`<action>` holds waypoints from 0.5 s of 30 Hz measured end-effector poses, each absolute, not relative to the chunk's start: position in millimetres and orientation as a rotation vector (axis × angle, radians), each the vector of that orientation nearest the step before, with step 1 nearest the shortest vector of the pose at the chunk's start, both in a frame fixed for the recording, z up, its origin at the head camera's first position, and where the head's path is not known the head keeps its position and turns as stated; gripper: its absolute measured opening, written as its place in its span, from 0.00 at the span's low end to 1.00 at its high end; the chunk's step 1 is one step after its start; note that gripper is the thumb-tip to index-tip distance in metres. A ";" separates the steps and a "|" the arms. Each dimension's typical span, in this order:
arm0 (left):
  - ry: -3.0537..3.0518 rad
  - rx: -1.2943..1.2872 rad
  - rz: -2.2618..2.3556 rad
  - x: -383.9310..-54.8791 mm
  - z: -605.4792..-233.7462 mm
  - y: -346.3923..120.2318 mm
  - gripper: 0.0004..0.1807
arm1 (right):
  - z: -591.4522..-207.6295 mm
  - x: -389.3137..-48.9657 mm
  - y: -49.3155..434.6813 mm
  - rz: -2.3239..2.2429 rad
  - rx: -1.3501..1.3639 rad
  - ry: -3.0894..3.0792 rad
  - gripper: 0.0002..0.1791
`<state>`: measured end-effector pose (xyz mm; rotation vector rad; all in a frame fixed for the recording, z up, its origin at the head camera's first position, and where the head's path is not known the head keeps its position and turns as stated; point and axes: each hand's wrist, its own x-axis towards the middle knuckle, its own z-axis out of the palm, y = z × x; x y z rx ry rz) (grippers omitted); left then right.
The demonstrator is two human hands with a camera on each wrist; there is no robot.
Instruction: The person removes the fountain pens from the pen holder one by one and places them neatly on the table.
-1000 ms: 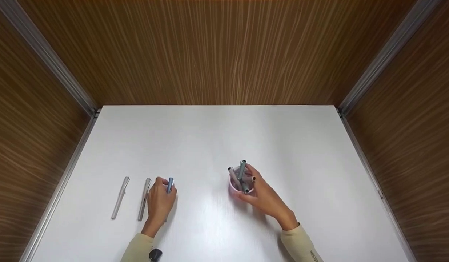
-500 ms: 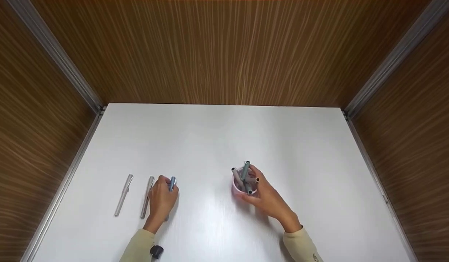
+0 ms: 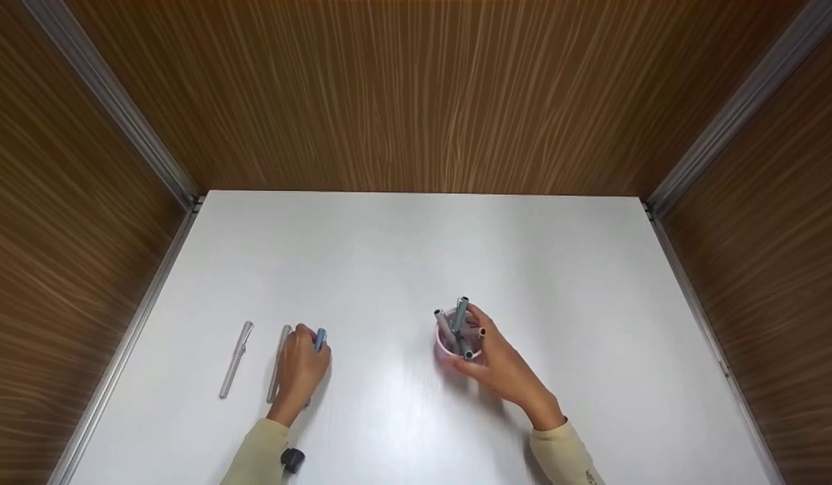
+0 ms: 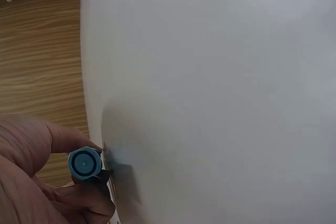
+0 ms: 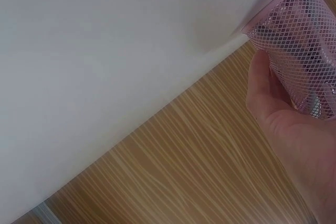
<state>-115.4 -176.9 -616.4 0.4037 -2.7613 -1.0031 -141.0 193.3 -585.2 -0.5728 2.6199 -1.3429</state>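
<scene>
Between thumb and fingers my left hand (image 3: 301, 367) pinches a blue pen (image 3: 320, 339), its cap end standing out above the knuckles. The left wrist view shows the blue end of this pen (image 4: 85, 163) head-on; the hand hides most of its length. Close beside that hand lies a grey pen (image 3: 277, 367), partly covered by it. Further left a silver-white pen (image 3: 236, 360) lies slanted on the table. My right hand (image 3: 506, 370) grips the side of a pink mesh pen cup (image 3: 444, 350), which stands upright. Several grey and green pens (image 3: 460, 313) lean out of the cup.
The white table (image 3: 389, 269) is bounded by wood-grain panels (image 3: 422, 101) at the back and both sides. Metal rails (image 3: 139, 141) run along the corners. A dark round device (image 3: 292, 460) sits at the left sleeve (image 3: 257, 451).
The whole head view has shifted slightly, so table and pens appear a little further right. Both hands keep their holds, the left on the blue pen and the right on the cup.
</scene>
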 end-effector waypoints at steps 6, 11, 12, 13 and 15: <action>-2.787 0.394 -0.995 -114.1 -614.6 -180.3 0.09 | -585.9 -140.5 193.2 -1.339 -0.587 2.618 0.58; -2.820 0.379 -1.026 -114.0 -613.5 -183.1 0.11 | -584.7 -140.0 193.9 -1.347 -0.591 2.616 0.58; -2.825 0.379 -1.027 -114.4 -613.5 -183.3 0.12 | -584.3 -140.1 194.1 -1.345 -0.589 2.616 0.58; -2.827 0.380 -1.029 -114.6 -613.4 -183.4 0.12 | -584.1 -140.2 194.4 -1.345 -0.589 2.615 0.58; -2.830 0.372 -1.027 -115.2 -613.4 -183.2 0.13 | -583.6 -140.4 194.7 -1.340 -0.586 2.618 0.58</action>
